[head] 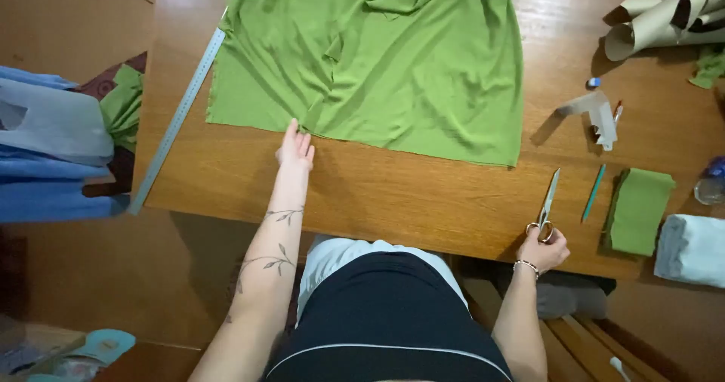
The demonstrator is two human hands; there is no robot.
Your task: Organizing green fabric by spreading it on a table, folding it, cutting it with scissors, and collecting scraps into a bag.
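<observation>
A large green cloth (393,64) lies spread and wrinkled on the wooden table (393,201). My left hand (295,147) rests flat at the cloth's near edge, fingertips touching the fabric. My right hand (543,249) sits at the table's front edge and grips the handles of a pair of scissors (547,204), whose blades lie on the table pointing away from me. The blades look nearly shut.
A long metal ruler (185,102) lies along the table's left edge. A teal pencil (593,191), folded green fabric (639,210), a pale blue roll (691,247), a small white tool (599,114) and brown paper rolls (664,15) sit at right. Blue fabric (49,151) is stacked at left.
</observation>
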